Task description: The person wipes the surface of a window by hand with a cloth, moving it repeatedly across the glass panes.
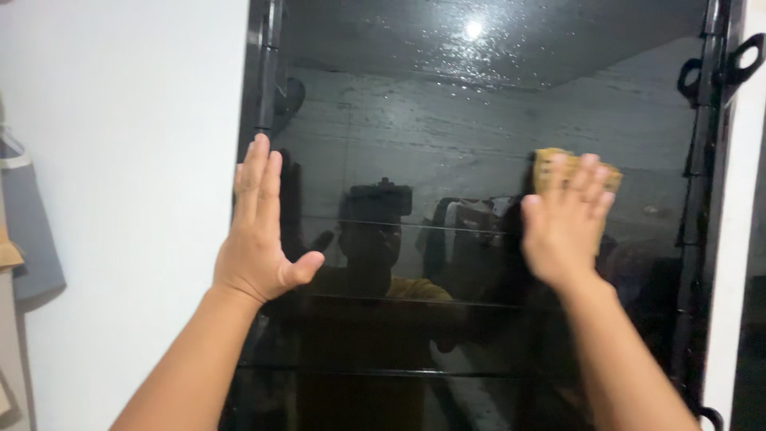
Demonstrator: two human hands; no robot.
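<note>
A dark louvred glass window (447, 120) fills the view, its slats wet with droplets near the top. My right hand (565, 222) presses a yellow sponge (546, 165) flat against the glass on the right side. My left hand (259, 227) lies open and flat on the window's left edge, fingers together and pointing up, thumb out to the right. The glass reflects a person and a round light.
A white wall (128, 199) runs along the left, with grey cloth (28, 231) hanging at its far left edge. Black metal frame bars and lever handles (738, 64) line the window's right side, next to a white wall strip (738, 263).
</note>
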